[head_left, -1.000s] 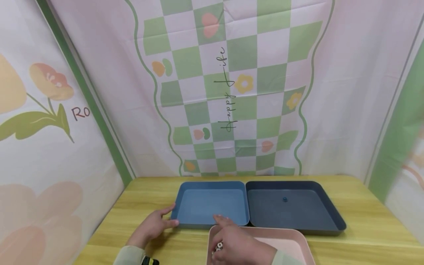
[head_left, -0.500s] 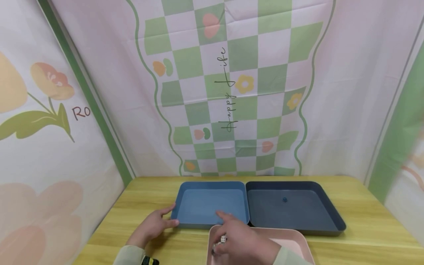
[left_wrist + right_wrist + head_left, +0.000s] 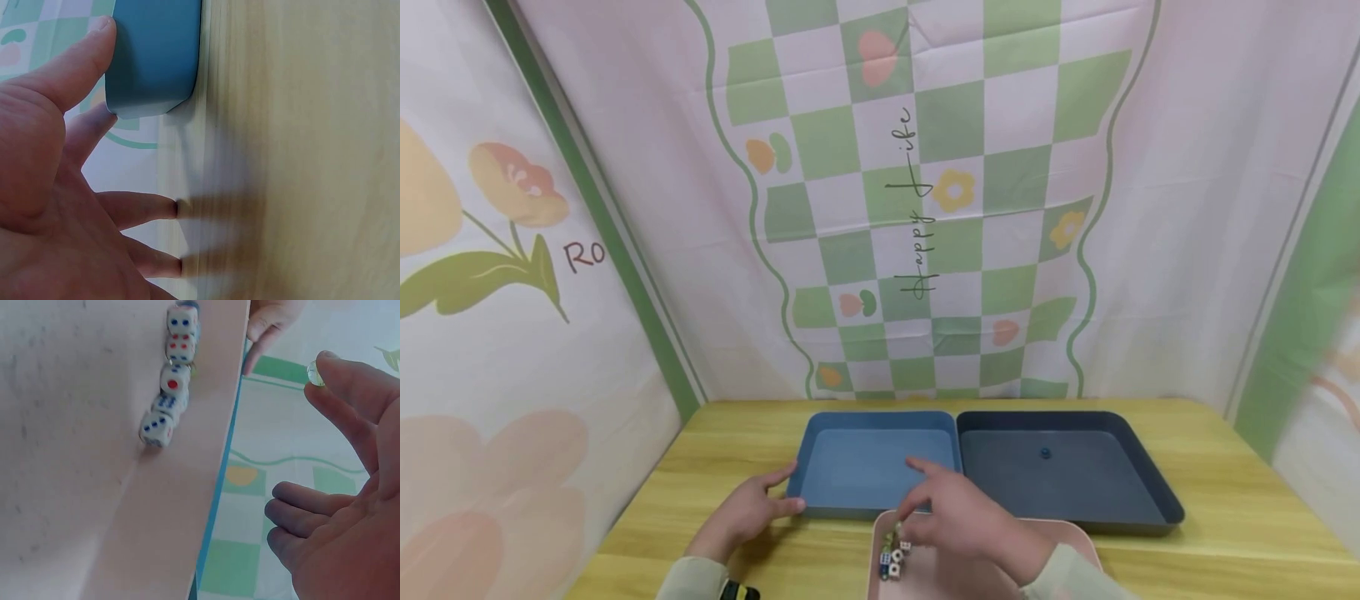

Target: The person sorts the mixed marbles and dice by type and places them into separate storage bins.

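Note:
My right hand [image 3: 955, 517] is over the left part of the pink tray [image 3: 1078, 537]. In the right wrist view, its thumb and index finger pinch a small clear marble [image 3: 314, 374] with a yellow-green tint. White dice [image 3: 156, 428] with red and blue pips are lined up along the pink tray's side, and other small coloured pieces show among them in the head view. My left hand [image 3: 752, 510] touches the blue tray [image 3: 872, 511] at its near left corner. The left wrist view has thumb and index finger extended against its rim, the other fingers spread beside it.
A dark grey-blue tray [image 3: 1075, 492] stands right beside the blue one and bears one small blue marble [image 3: 1045, 453]. All three trays are on a wooden table [image 3: 730, 450]. A patterned curtain [image 3: 955, 250] hangs behind the table's far edge.
My right hand has moved up and to the right from the pile of dice, which it covered before, and now pinches the clear marble. My left hand has stayed at the blue tray.

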Tool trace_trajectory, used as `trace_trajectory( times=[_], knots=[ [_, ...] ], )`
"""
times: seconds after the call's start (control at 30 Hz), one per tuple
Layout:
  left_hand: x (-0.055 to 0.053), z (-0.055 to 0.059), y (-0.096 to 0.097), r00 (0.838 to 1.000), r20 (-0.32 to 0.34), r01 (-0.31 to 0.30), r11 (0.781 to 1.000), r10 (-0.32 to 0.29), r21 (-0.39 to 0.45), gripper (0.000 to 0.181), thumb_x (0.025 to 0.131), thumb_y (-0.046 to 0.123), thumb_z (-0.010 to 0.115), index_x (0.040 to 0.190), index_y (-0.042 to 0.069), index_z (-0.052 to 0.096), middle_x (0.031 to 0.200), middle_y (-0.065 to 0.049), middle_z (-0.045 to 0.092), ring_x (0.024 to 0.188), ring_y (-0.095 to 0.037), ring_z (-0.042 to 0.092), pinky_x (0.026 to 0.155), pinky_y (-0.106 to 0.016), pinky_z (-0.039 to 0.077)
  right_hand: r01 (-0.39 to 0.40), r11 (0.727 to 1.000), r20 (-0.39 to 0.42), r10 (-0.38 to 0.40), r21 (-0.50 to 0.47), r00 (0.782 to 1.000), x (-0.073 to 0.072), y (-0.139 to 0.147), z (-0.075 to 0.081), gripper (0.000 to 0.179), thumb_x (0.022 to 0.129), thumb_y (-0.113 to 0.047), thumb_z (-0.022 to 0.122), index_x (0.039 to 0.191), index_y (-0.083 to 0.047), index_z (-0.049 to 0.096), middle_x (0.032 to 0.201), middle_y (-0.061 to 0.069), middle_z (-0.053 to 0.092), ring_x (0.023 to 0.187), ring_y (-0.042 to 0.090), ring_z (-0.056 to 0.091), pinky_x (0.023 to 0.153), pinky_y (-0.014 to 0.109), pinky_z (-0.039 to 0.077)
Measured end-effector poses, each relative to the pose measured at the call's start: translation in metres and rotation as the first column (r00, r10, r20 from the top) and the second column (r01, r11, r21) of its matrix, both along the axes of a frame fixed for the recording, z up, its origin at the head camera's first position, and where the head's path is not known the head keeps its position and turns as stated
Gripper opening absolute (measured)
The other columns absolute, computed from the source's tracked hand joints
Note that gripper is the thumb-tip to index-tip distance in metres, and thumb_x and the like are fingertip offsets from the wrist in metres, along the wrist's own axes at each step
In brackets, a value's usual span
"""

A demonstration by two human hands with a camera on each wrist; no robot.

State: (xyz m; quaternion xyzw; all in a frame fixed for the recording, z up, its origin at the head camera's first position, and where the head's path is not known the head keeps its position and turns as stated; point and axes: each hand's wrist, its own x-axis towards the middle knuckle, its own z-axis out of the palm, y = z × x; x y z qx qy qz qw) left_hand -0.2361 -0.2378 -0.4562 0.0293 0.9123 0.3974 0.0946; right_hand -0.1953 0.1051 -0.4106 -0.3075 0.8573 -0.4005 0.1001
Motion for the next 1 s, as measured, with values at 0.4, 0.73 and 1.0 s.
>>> trace_trajectory(
  times=[0.4,0.73,1.0],
  knots=[
    [-0.002,-0.002,-0.002,1.000,0.009,0.008,1.000,-0.008,0.004,0.076,0.081,0.044,0.080,0.147,0.021,0.052,0.148,-0.025,0.044,0.133,-0.054,0.035,0.104,-0.071,0.027,0.080,0.997,0.029,-0.080,0.000,0.996,-0.009,0.022,0.011,0.005,0.090,-0.033,0.074,0.091,-0.030,0.078,0.155,0.022,0.035,0.141,0.046,0.029,0.099,0.063,0.041],
    [-0.002,-0.002,-0.003,1.000,0.003,0.008,1.000,-0.008,-0.005,0.075,0.081,0.044,0.080,0.147,0.021,0.052,0.147,-0.025,0.045,0.133,-0.054,0.035,0.104,-0.071,0.028,0.196,0.980,0.033,-0.196,0.018,0.980,-0.017,0.046,0.024,0.011,0.091,-0.039,0.073,0.095,-0.030,0.078,0.158,0.020,0.030,0.141,0.046,0.028,0.099,0.062,0.041],
    [-0.003,-0.001,-0.002,1.000,0.019,0.003,1.000,-0.003,-0.006,0.075,0.081,0.044,0.080,0.147,0.022,0.052,0.148,-0.025,0.044,0.133,-0.054,0.035,0.104,-0.071,0.028,0.301,0.953,0.014,-0.302,0.035,0.953,-0.023,0.065,0.030,0.016,0.088,-0.042,0.075,0.096,-0.029,0.078,0.155,0.020,0.036,0.139,0.047,0.031,0.099,0.062,0.041]
  ],
)
